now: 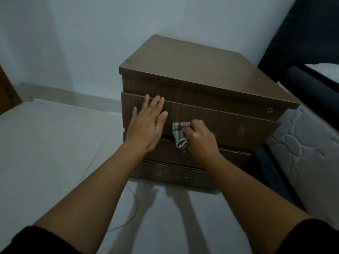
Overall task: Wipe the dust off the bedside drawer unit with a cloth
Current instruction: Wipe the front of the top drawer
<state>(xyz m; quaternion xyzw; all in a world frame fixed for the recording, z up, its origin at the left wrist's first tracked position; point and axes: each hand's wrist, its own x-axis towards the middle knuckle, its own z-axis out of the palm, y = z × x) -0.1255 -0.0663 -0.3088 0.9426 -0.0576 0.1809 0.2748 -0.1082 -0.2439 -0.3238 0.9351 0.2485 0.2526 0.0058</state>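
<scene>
Nearest us, our two forearms reach forward from dark sleeves that are cut off by the bottom edge of the view. Between them a thin pale cable (131, 204) curls on the grey floor (55, 162); its ends are lost under our left arm, and we cannot tell what it belongs to.

Our right hand (200, 139) is clenched around a small striped cloth (180, 134), which it presses against the front of the drawer unit (192, 70) near the lower edge of the top drawer (229, 121). Most of the cloth is bunched inside the fist and hidden, and only a crumpled corner shows to the left of the knuckles.

Our left hand (146, 123) lies flat, fingers (153, 102) straight and released, on the left end of the same drawer front, just beside the cloth.

Lower drawer fronts carry pale smudges, partly covered by our wrists. A small round fitting (269, 110) sits near the unit's right front corner; we cannot make out what it is.

Further right, a quilted mattress (302, 143) and a dark bed frame (311, 85) run out of view. Behind stands a pale wall (91, 33).
</scene>
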